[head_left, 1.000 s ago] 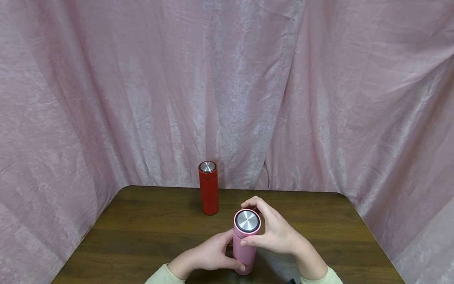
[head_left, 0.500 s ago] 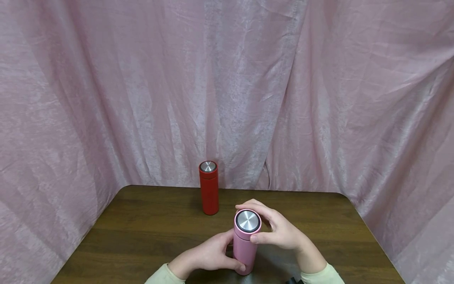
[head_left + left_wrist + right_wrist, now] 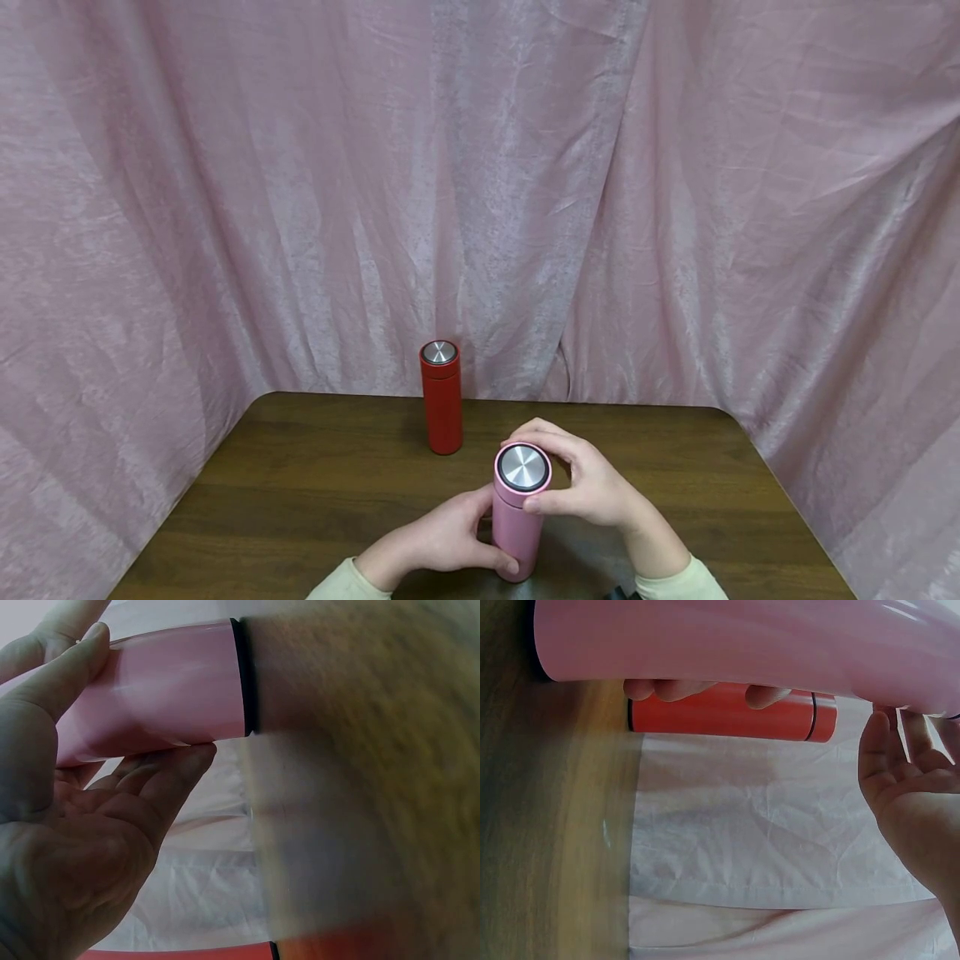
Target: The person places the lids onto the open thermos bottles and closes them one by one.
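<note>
A pink thermos bottle [image 3: 517,533] stands upright on the table near the front. Its lid [image 3: 523,468] has a silver disc top with a dark ring and sits on the body with a thin seam below. Low on the body, my left hand [image 3: 453,533] grips the bottle from the left, thumb in front and fingers behind. My right hand [image 3: 596,492] holds the lid from the right, its thumb at the front near the seam and its fingers round the far side. In the left wrist view, the bottle's black base [image 3: 244,679] meets the table.
Farther back on the brown wooden table [image 3: 315,467], a red thermos bottle [image 3: 443,408] stands upright, left of the pink one. Pink velvety curtains [image 3: 480,167] hang behind and around. A small dark object [image 3: 618,593] shows beside the right sleeve.
My right thumb has shifted rightward along the front of the lid, and the fingers behind reach a little farther left. Left hand and both bottles look unmoved.
</note>
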Available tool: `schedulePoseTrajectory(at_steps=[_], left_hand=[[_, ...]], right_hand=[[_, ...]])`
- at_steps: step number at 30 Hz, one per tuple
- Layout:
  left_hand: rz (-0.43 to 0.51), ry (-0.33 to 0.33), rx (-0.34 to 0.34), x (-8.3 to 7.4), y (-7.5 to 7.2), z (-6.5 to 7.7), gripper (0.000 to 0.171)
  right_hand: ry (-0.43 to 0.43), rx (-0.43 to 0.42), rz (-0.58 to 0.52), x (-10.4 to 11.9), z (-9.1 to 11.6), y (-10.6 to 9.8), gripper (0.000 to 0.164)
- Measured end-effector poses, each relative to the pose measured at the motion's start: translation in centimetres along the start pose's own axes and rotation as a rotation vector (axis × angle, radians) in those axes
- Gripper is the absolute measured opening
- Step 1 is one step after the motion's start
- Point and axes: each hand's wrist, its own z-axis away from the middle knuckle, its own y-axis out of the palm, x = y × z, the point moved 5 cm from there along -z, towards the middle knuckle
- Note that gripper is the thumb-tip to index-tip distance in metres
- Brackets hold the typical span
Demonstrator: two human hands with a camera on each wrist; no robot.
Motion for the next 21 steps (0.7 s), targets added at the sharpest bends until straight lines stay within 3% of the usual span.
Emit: schedulePoseTrajectory(at_steps=[21], left_hand=[[-0.028, -0.002, -0.046, -0.29, -0.15, 0.03, 0.072]], right_hand=[[0.05, -0.128, 0.153, 0.46, -0.35, 0.1, 0.057]])
